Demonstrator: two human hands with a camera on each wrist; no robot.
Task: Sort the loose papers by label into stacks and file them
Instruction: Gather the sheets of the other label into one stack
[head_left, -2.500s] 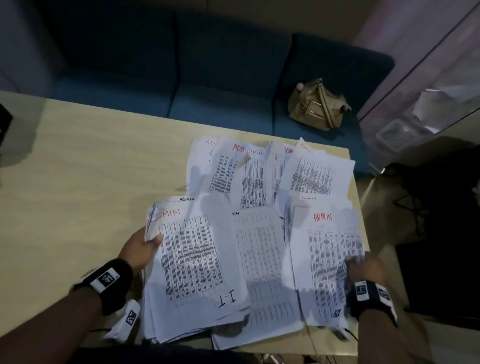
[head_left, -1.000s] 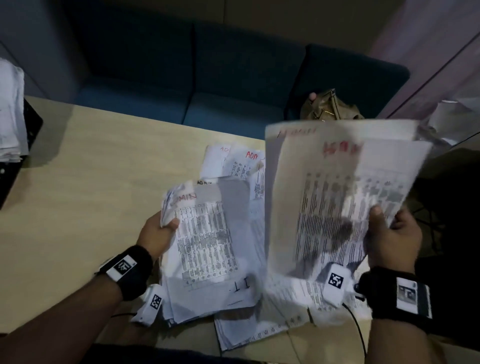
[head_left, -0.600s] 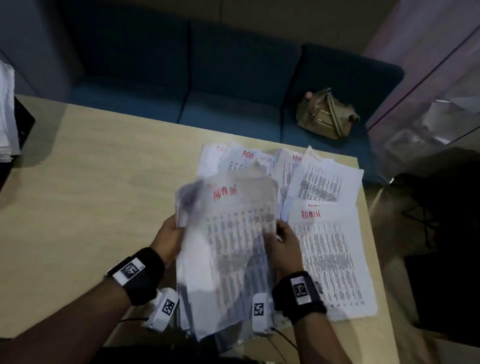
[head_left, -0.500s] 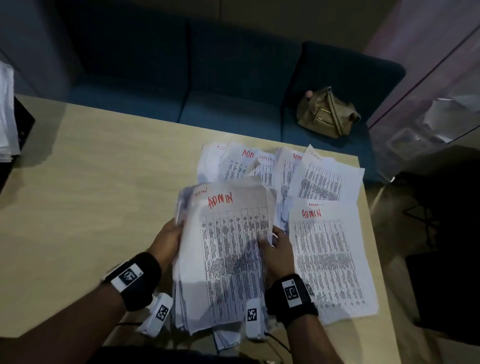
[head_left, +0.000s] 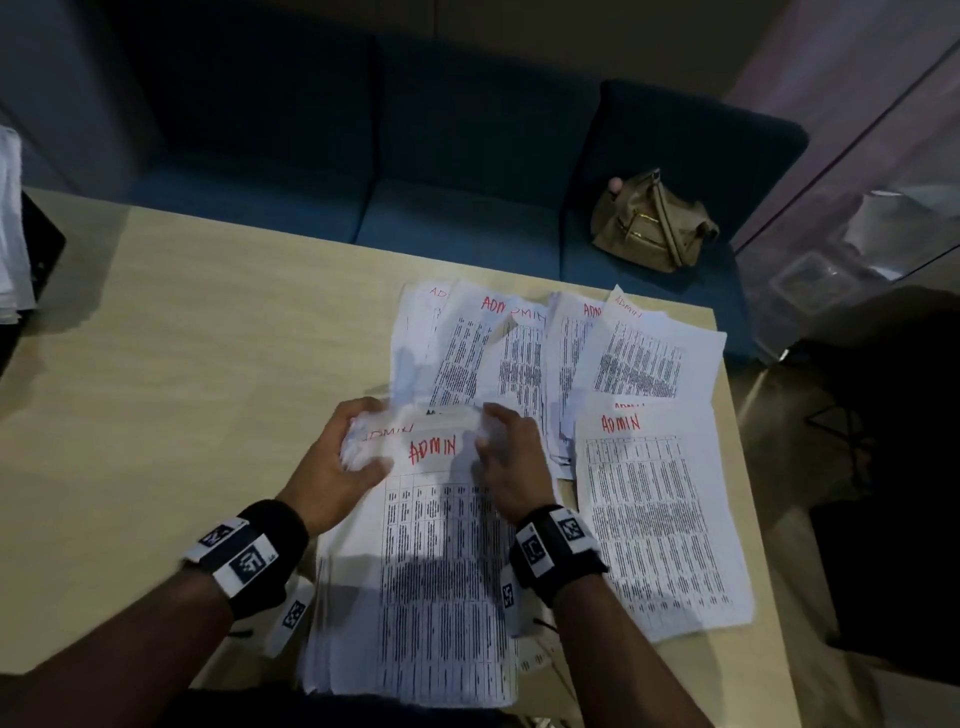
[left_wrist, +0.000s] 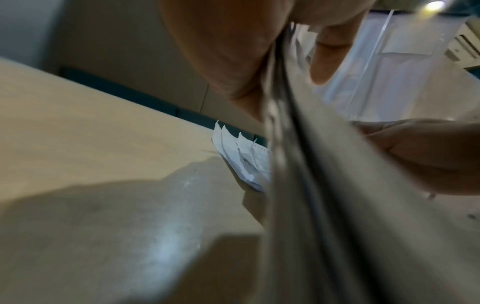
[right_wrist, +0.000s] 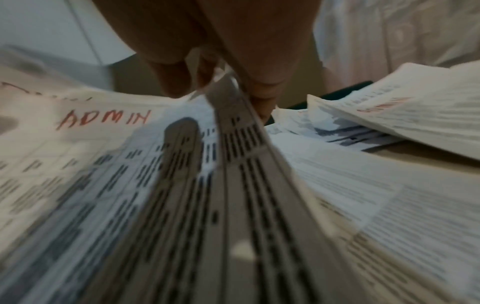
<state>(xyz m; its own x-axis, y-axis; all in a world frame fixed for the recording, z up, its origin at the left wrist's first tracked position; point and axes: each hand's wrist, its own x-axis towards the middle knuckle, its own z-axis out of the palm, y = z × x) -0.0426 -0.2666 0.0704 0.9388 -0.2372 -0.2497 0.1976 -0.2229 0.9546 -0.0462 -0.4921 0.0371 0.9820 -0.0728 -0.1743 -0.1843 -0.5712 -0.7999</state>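
Note:
A thick stack of printed sheets (head_left: 436, 571) with ADMIN in red on top lies at the table's near edge. My left hand (head_left: 343, 457) grips the stack's top left corner, thumb on top. My right hand (head_left: 506, 457) pinches its top right corner, which bends upward in the right wrist view (right_wrist: 228, 107). Another ADMIN sheet (head_left: 654, 519) lies flat to the right. Several more ADMIN sheets (head_left: 519, 353) are fanned out behind the stack. In the left wrist view the stack's edge (left_wrist: 298, 164) fills the middle, blurred.
The light wooden table (head_left: 182, 389) ends close on the right. A blue sofa (head_left: 415, 171) stands behind it with a tan handbag (head_left: 649, 223) on its seat. A white paper pile (head_left: 10, 223) on a dark object sits at the far left edge.
My right hand lifted ADMIN sheets from the right pile and laid them on the stack my left hand holds. Both hands have slid up to the stack's top corners.

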